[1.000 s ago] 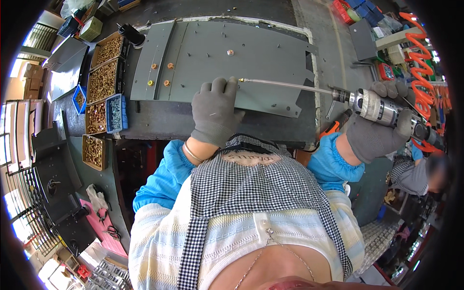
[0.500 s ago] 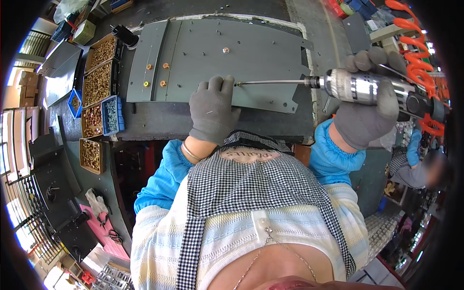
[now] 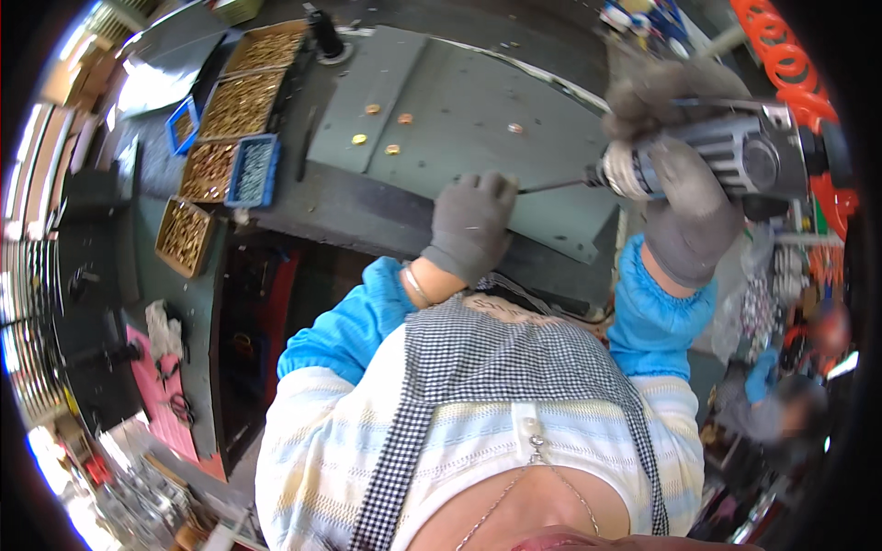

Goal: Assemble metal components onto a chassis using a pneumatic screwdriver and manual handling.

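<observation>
My right hand (image 3: 687,216), in a grey glove, is wrapped round a silver and black power screwdriver (image 3: 735,151). Its long thin bit (image 3: 556,186) points left and ends beside the fingers of my left hand (image 3: 470,225). That gloved hand rests by the near edge of a grey metal panel (image 3: 459,110), fingers bent together; whatever they hold is hidden. On the panel sit several brass-coloured fasteners, such as a yellow one (image 3: 359,140), and a paler fastener (image 3: 515,129). The screw end under the bit cannot be made out.
Cardboard trays (image 3: 241,106) of brass-coloured hardware stand on the left, with a blue bin (image 3: 252,172) of grey parts beside them. A black upright tool (image 3: 323,35) stands behind the panel. An orange coiled hose (image 3: 788,64) hangs at right. Another person (image 3: 763,399) is at lower right.
The whole view has turned and shifted, so panel and trays appear tilted and farther right. My right hand still grips the screwdriver, now seen rolled and blurred; my left stays near the bit.
</observation>
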### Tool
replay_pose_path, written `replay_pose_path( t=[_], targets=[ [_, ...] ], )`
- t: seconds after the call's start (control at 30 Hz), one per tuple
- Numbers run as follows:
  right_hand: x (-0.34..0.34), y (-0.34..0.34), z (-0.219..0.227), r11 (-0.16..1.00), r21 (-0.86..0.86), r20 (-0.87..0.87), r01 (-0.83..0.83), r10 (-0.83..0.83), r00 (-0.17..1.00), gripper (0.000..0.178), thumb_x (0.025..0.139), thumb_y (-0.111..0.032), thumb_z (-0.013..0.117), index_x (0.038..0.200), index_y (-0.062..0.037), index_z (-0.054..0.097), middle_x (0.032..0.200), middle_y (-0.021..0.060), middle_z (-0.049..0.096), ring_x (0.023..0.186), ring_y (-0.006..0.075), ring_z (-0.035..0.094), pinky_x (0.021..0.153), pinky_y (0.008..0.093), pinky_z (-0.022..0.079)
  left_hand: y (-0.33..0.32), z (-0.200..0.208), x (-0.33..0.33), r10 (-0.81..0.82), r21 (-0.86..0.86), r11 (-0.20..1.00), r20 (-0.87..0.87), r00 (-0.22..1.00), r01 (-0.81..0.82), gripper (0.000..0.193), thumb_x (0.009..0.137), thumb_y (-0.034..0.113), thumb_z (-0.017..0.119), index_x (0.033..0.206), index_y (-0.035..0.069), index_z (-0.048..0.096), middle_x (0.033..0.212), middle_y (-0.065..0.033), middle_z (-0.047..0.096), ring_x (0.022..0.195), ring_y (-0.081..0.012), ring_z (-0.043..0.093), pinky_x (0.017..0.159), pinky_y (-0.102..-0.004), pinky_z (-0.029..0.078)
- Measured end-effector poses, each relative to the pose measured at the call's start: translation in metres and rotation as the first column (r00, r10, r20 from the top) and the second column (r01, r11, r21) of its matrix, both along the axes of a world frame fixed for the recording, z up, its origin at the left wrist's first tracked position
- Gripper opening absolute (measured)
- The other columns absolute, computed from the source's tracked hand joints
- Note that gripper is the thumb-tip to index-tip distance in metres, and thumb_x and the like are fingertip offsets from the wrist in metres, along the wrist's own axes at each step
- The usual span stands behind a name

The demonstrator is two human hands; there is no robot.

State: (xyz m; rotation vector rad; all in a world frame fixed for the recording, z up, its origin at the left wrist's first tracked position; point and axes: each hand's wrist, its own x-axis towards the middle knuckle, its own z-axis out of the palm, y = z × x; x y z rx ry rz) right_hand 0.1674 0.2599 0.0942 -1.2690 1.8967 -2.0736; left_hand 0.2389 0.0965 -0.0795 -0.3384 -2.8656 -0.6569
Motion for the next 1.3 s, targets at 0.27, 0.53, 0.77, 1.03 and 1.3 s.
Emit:
replay_pose_path(
  t=[0.27, 0.53, 0.77, 1.03, 1.3],
  targets=[
    [0.017, -0.008, 0.014, 0.990, -0.068, -0.128, 0.126, -0.134, 0.983, 0.043, 0.072, -0.003, 0.062, 0.114, 0.0050, 0.059, 0.092, 0.0159, 0.068, 0.080, 0.0197, 0.068, 0.068, 0.0310, 0.057, -0.077, 0.010, 0.011, 0.401, 0.527, 0.828, -0.319, 0.859, -0.191, 0.049, 0.073, 0.018, 0.081, 0.118, 0.007, 0.064, 0.101, -0.0102, 0.064, 0.088, -0.0273, 0.062, 0.076, -0.0385, 0.052],
    [0.016, -0.008, 0.015, 0.982, -0.096, -0.078, 0.162, -0.170, 0.982, 0.039, 0.077, 0.001, 0.062, 0.116, 0.0062, 0.060, 0.090, 0.0147, 0.069, 0.077, 0.0187, 0.067, 0.068, 0.0314, 0.057, -0.226, -0.116, -0.011, 0.881, 0.066, 0.422, 0.203, 0.426, -0.904, 0.053, 0.086, 0.039, 0.069, 0.129, 0.010, 0.057, 0.127, -0.0203, 0.059, 0.111, -0.0372, 0.061, 0.093, -0.0460, 0.050],
    [0.012, -0.003, 0.000, 0.978, -0.158, 0.186, 0.137, -0.106, 0.977, 0.041, 0.087, -0.001, 0.059, 0.128, 0.0025, 0.053, 0.099, 0.0208, 0.067, 0.076, 0.0206, 0.063, 0.063, 0.0316, 0.052, -0.242, -0.156, -0.020, 0.906, -0.003, 0.394, 0.171, 0.388, -0.919, 0.035, 0.094, 0.037, 0.059, 0.113, 0.007, 0.061, 0.117, -0.0225, 0.062, 0.106, -0.0427, 0.061, 0.090, -0.0475, 0.049],
    [-0.009, 0.009, -0.004, 0.987, -0.149, -0.063, 0.054, -0.064, 0.996, 0.045, 0.084, 0.001, 0.061, 0.128, 0.0001, 0.054, 0.106, 0.0160, 0.067, 0.089, 0.0228, 0.068, 0.072, 0.0358, 0.057, -0.262, -0.058, -0.010, 0.874, 0.838, 0.440, -0.319, 0.366, -0.323, 0.021, 0.103, 0.021, 0.052, 0.112, 0.004, 0.059, 0.088, -0.0059, 0.063, 0.077, -0.0153, 0.059, 0.071, -0.0285, 0.049],
    [-0.002, 0.015, -0.015, 0.965, -0.242, -0.101, 0.097, -0.125, 0.987, 0.052, 0.086, -0.003, 0.065, 0.135, -0.0014, 0.050, 0.118, 0.0179, 0.064, 0.097, 0.0252, 0.069, 0.077, 0.0371, 0.060, -0.148, 0.063, -0.076, 0.200, 0.704, 0.704, -0.323, 0.925, 0.093, 0.018, 0.099, 0.008, 0.056, 0.115, 0.003, 0.061, 0.088, -0.0041, 0.062, 0.077, -0.0113, 0.059, 0.071, -0.0259, 0.049]
  ],
)
